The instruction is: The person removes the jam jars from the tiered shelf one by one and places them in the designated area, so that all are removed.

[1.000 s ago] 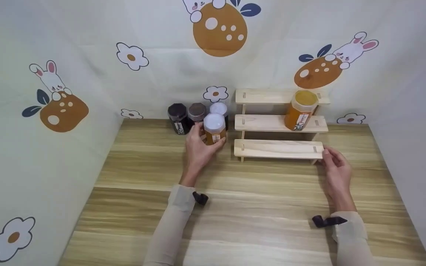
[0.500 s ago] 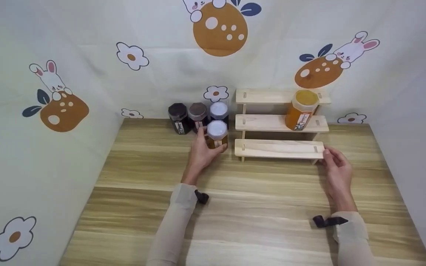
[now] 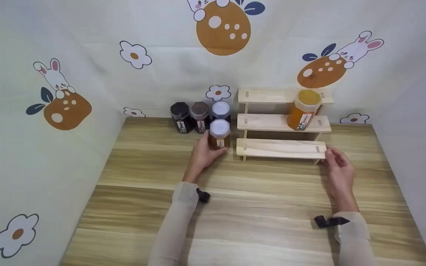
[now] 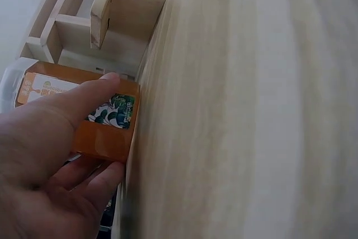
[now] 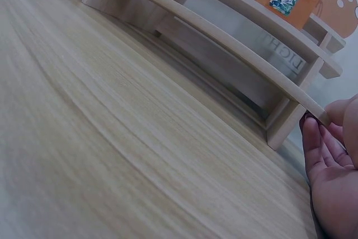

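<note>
My left hand [image 3: 202,157] holds an orange jar with a white lid [image 3: 220,129], standing upright on the table. In the left wrist view the thumb [image 4: 92,98] lies across the jar's labelled front, with fingers curled at its other side. My right hand [image 3: 340,173] pinches the right end of the lowest board of a three-step wooden rack [image 3: 281,149]. The right wrist view has the thumb above that board and fingers below it. Upright on the rack's middle step, toward the right, is another orange jar [image 3: 303,111] with a yellowish top.
Left of the rack, against the back wall, stand a black-lidded dark jar [image 3: 181,117], a brown-lidded dark jar [image 3: 200,117] and a white-lidded dark jar [image 3: 221,108]. Printed cloth walls [image 3: 168,62] enclose the wood-grain table [image 3: 257,207] at the back and sides.
My left hand has brought the white-lidded orange jar slightly toward me and down onto the table, in front of the white-lidded dark jar. The right hand keeps its grip on the rack.
</note>
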